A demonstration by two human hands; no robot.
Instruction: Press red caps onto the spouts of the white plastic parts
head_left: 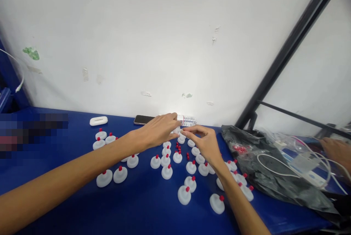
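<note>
At the back of the blue table, my left hand is closed around a round white cap, partly hidden by the fingers. My right hand meets it from the right, its thumb and forefinger pinched together at the white cap; whatever is between these fingertips is too small to make out. Loose small red tips lie on the table just below the hands. Around them stand several white caps with red tips, such as the white cap in front. Some caps near the hands show no red tip.
A phone and a clear plastic bottle lie by the wall, partly behind my left hand. A white case sits at the back left. On the right are a dark plastic bag, a white cable and another person's hand.
</note>
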